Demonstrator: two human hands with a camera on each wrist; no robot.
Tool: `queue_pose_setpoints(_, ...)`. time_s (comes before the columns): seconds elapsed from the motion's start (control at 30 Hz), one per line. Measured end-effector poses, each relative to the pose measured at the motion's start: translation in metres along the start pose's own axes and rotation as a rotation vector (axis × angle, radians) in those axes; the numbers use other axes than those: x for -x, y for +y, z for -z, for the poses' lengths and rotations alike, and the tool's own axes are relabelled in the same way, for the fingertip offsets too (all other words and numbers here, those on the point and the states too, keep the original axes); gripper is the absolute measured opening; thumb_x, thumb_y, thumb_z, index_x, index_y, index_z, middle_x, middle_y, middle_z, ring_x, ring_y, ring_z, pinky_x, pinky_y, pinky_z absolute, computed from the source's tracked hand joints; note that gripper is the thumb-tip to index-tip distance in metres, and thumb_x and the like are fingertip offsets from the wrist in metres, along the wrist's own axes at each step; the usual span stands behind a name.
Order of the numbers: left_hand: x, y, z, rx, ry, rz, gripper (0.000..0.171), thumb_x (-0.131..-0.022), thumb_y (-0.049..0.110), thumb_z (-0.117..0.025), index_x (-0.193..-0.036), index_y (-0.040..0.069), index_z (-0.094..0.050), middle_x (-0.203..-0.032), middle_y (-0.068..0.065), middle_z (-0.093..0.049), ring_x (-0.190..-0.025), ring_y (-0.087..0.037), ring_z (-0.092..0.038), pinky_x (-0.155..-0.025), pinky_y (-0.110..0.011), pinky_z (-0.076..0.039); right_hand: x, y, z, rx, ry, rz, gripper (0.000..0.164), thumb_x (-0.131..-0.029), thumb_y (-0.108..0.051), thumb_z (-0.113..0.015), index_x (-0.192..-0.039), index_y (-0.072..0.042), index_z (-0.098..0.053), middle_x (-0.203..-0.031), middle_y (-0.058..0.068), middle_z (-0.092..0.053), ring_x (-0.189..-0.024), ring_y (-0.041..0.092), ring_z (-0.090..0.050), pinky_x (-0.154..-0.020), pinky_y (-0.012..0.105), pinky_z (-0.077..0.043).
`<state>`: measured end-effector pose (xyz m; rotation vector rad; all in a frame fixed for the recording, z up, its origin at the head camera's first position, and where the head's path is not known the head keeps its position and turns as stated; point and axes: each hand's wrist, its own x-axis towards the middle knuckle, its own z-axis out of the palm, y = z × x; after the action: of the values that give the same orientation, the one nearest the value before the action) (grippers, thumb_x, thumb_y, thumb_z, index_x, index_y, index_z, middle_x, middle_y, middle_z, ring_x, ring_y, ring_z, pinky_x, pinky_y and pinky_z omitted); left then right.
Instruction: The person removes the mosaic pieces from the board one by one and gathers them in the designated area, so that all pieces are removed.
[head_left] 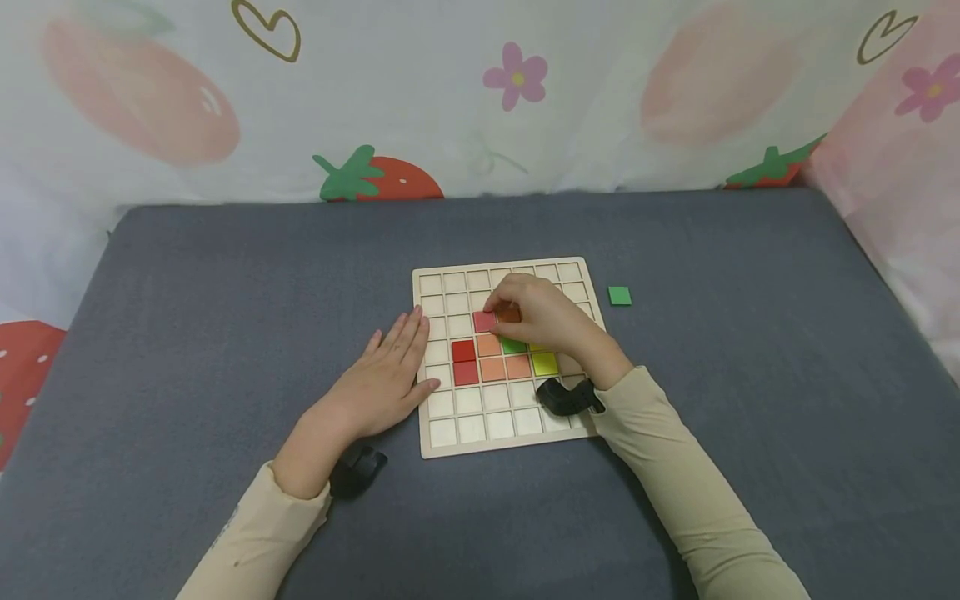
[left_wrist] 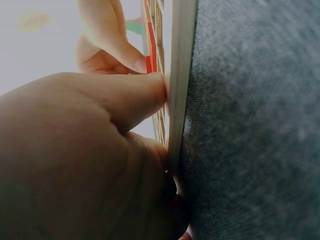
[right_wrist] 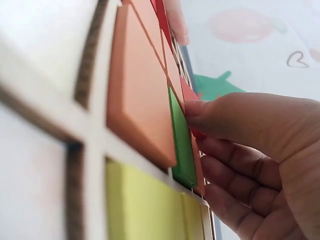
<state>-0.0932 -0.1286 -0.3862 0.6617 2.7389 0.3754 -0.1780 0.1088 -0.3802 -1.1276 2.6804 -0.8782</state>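
Observation:
A square wooden grid board lies on the cloth, with colored square tiles in its middle cells. My left hand rests with straight fingers along the board's left edge, thumb on the rim. Over the board, my right hand pinches a pinkish-red tile between thumb and index finger, at a cell in the upper middle. Below it sit a red tile, an orange tile and a yellow tile. A green tile shows close under the right hand, which partly hides a brown-orange tile.
One loose green tile lies on the grey cloth right of the board. Black wrist cameras sit at both wrists; the right one hangs over the board's lower right cells. A patterned curtain stands behind the table.

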Motion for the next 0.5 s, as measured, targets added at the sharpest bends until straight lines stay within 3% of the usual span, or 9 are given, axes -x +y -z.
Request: queue_pose_setpoints(0.5,-0.0004,-0.0008,0.0003,0.002,-0.009,0.001,0.075,-0.099,0.035,-0.045,-0.149,-0.005,-0.006,-0.157,-0.017,0.002,-0.143,-0.032,-0.001,-0.112,-0.052,-0.009,0.0002,0.0067,0.0006,-0.035,0.033,0.003,0.019,-0.079,-0.015,-0.077,-0.095,-0.005,-0.072,-0.091,0.003,-0.066,-0.080,0.015,-0.059,-0.073,0.028,-0.048)
